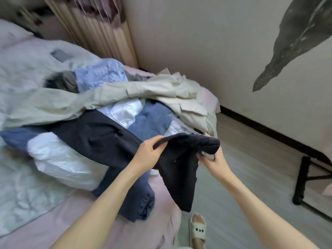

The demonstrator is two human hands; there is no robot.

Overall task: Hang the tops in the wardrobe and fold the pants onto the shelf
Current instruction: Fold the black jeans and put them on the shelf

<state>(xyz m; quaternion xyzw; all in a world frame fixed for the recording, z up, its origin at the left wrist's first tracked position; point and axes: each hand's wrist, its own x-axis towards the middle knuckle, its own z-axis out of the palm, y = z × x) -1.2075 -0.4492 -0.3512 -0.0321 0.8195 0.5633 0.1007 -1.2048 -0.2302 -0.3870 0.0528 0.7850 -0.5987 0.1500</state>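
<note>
A dark navy garment [100,139] stretches from the pile of clothes on the bed toward me. My left hand [149,153] grips its upper edge from the left. My right hand [213,159] pinches the other end of that edge, fingers curled round the fabric and a white label. A loose part of the garment hangs down between my forearms. The pile also holds a beige top [125,94], a light blue shirt [100,72], blue denim [140,198] and white garments [57,155].
The bed has a pink sheet [93,229] and a pale quilt [23,78] on the left. Grey floor [251,159] lies to the right, with my slippered foot [197,229] below. A black metal frame leg [301,178] stands at the right. A folding screen [100,33] is behind the bed.
</note>
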